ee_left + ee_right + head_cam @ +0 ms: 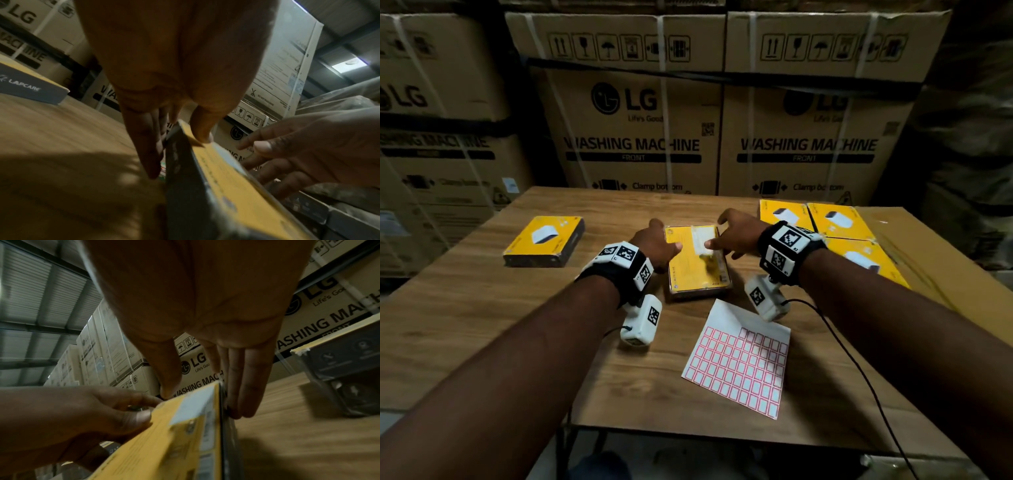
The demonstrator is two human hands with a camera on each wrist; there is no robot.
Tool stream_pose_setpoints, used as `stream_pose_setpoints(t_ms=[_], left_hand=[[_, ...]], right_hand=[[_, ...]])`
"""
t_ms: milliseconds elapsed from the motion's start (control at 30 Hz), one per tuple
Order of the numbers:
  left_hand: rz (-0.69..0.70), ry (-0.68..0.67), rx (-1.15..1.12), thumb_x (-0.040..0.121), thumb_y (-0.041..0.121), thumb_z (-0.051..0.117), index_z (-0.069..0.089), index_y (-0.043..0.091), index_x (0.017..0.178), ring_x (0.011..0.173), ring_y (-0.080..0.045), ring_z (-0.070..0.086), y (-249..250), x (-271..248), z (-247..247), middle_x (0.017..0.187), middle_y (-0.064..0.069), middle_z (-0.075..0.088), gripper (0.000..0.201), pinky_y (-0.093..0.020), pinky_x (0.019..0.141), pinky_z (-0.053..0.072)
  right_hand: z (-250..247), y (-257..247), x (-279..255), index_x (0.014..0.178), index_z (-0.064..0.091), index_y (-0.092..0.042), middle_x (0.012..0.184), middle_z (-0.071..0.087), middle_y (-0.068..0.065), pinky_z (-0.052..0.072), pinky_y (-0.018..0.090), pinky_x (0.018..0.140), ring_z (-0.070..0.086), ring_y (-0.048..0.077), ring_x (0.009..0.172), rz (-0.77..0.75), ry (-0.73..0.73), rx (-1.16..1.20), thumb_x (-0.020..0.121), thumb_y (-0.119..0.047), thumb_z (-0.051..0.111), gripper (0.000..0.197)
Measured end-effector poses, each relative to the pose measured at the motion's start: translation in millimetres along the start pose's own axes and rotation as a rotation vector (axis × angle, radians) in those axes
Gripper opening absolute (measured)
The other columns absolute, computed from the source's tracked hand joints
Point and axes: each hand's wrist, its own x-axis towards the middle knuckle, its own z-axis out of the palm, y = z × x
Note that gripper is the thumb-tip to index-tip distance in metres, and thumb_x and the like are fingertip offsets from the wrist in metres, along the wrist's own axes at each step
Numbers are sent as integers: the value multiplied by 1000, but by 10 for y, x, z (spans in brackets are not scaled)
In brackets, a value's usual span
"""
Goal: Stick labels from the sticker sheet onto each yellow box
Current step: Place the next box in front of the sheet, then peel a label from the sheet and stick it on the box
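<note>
A: Where's the box rn?

B: Mid table, just behind the sheet. Back face up, w/ a white label already near its far right corner.

A: Hands?

B: Both on it. Left hand has the left side: thumb on top, fingers straight down the side wall. Right hand mirrors that on the right side, thumb by the label, fingers together and flat along the wall. So clamped on the box from both sides, not curled under it.

A: How'll it handle?

B: My guess: light, stiff card, shallow and flat. Looks shrink-wrapped, glossy, so prob a bit slippery; the side squeeze is the right hold. Keep thumbs off the label edge so it doesn't lift.

A: The rest?

B: One box lies apart near the far left edge. Stack of others sits at the far right, on brown cardboard. Sheet is near the front edge, top rows partly used, corner curling. Thin paper, so peel from a corner w/ a nail, other hand pinning it flat.
</note>
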Motion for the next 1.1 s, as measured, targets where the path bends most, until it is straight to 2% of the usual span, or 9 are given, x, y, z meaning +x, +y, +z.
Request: stream_pose_setpoints(t_ms=[167,267,367,500,667,767,833,933,1100], left_hand=[[25,-74,46,77,33,80,29,15,145,112,-33,60,-39,-28,38,133,-14,55,86,-45,82,57],[79,-112,151,75,35,81,34,13,141,113,-31,58,-21,-38,74,132,-13,56,84,-43,89,54],[98,-86,223,76,35,80,36,12,140,117,-31,56,-14,-41,110,133,-14,55,80,-42,94,50],[181,-13,316,75,34,80,41,12,138,123,-33,51,5,-62,147,135,-16,50,77,-41,99,45],[445,144,275,79,29,75,59,24,111,105,-23,56,167,-283,156,112,-4,57,35,-38,92,47],[504,37,257,83,30,69,65,27,96,92,-19,63,261,-469,178,96,1,67,14,-33,81,51],[507,-60,388,84,33,65,68,27,94,92,-22,64,275,-559,227,97,-1,69,12,-34,79,53],[482,-170,510,84,36,63,70,26,95,92,-24,65,244,-649,326,97,-4,70,17,-34,76,55],[452,-236,432,80,36,70,68,30,84,93,-17,64,226,-676,355,94,4,70,8,-31,78,53]], right_hand=[[119,38,22,136,37,-9,115,62,16,60,43,78,67,28,96,7,-54,-31,78,-30,80,76],[167,35,32,134,42,-12,122,59,12,57,46,85,64,27,102,-14,-28,-135,76,-36,80,74],[175,49,11,134,45,-15,131,55,8,49,39,96,55,25,116,-59,-19,-281,77,-43,77,71],[164,73,-51,129,52,-16,132,55,5,45,32,94,53,22,117,-134,-33,-410,77,-44,76,64],[103,94,-189,99,62,-19,103,63,1,44,27,75,57,19,93,-157,-59,-510,78,-37,76,32],[119,166,-312,76,59,-20,80,62,-2,40,24,58,58,18,77,-127,-151,-569,79,-37,77,25],[144,218,-399,84,63,-19,86,66,0,43,24,59,61,19,79,-109,-204,-595,79,-40,76,25],[200,281,-512,105,66,-13,104,68,4,47,29,74,63,22,94,-110,-216,-639,76,-42,78,43],[257,330,-608,108,67,-16,103,68,2,44,25,72,62,21,94,-116,-220,-665,68,-42,84,50]])
